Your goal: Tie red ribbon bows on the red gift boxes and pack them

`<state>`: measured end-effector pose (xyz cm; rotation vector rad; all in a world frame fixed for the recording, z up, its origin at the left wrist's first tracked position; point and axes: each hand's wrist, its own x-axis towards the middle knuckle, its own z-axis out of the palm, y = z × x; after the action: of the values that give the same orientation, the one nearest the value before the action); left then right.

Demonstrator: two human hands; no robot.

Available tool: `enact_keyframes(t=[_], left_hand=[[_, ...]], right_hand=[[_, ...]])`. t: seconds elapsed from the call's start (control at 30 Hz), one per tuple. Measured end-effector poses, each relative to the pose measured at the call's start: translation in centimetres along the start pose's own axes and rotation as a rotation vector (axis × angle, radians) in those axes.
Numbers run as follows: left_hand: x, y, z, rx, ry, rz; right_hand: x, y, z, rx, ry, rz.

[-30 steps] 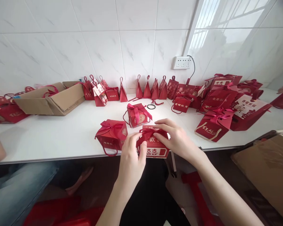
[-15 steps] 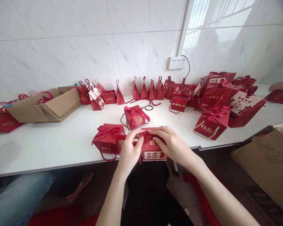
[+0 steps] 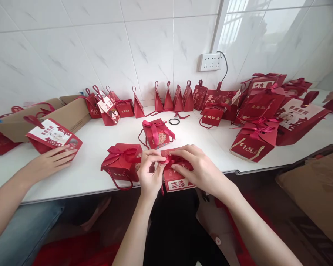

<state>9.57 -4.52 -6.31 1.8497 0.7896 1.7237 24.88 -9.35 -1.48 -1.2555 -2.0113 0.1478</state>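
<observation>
In the head view, I had a white table (image 3: 86, 173) running across in front of a wall of glossy pale tiles (image 3: 150, 48). A socket strip (image 3: 210, 62) with a black cable was on the wall at one o'clock. Taking my clock from the red box (image 3: 179, 184) under the hands, a row of peaked boxes (image 3: 178, 99) stood at twelve, with a black ring (image 3: 174, 121) nearer. A pile of gift boxes (image 3: 262, 105) crowded two o'clock, and an open carton (image 3: 69, 112) lay at ten. Toward nine, another person's hand (image 3: 54, 160) rested on a printed box (image 3: 55, 136).

The red box sat at the table's near edge, at six o'clock on the tabletop. My left hand (image 3: 151, 168) came in from its seven, thumb and forefinger pinching the red ribbon (image 3: 168, 159). My right hand (image 3: 195, 166) reached from four, fingers curved over the lid, thumb and forefinger on either side of the ribbon; I couldn't tell whether they gripped it.
</observation>
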Motion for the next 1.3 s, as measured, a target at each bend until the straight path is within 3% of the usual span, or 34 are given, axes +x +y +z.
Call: enact_keyframes(t=[0.17,0.33,0.47,0.6,0.67,0.8,0.9,1.03,1.1,1.2,1.3], left_hand=[[-0.5,-0.9,-0.1,0.004,0.09,0.005],[-2.0,-1.2,-0.6,0.004,0.073,-0.058],[-2.8,0.4,-1.0,-0.005,0.137,-0.33],[-1.9,2.5,-1.2,-0.005,-0.03,-0.623],[-1.0,3.2,-1.1,0.071,-0.077,-0.66],[0.2,3.7,-0.3,0.178,-0.044,-0.669],[0.3,3.6,-0.1,0.167,-0.051,-0.685],[0.0,3.2,-0.3,0.114,-0.054,-0.702],[-0.1,2.9,-0.5,0.047,-0.037,-0.734],[-0.1,2.7,-0.5,-0.051,-0.03,-0.797],[0.0,2.6,-0.5,-0.075,-0.033,-0.818]], right_hand=[[-0.1,0.6,1.3,-0.004,0.137,-0.093],[-0.9,1.0,1.4,-0.05,0.178,-0.136],[-1.1,1.0,1.2,-0.089,0.167,-0.134],[-1.0,1.0,1.2,-0.107,0.167,-0.153],[-0.9,0.9,1.2,-0.11,0.163,-0.144],[-1.2,0.9,1.2,-0.033,0.127,-0.11],[-1.7,1.0,0.8,0.078,0.17,-0.003],[-2.3,1.8,-0.3,0.199,0.435,0.36],[-2.2,2.7,-0.7,0.249,0.337,0.524],[-1.5,3.9,-0.7,0.4,0.086,0.638],[-0.6,4.4,-0.3,0.522,0.021,0.682]])
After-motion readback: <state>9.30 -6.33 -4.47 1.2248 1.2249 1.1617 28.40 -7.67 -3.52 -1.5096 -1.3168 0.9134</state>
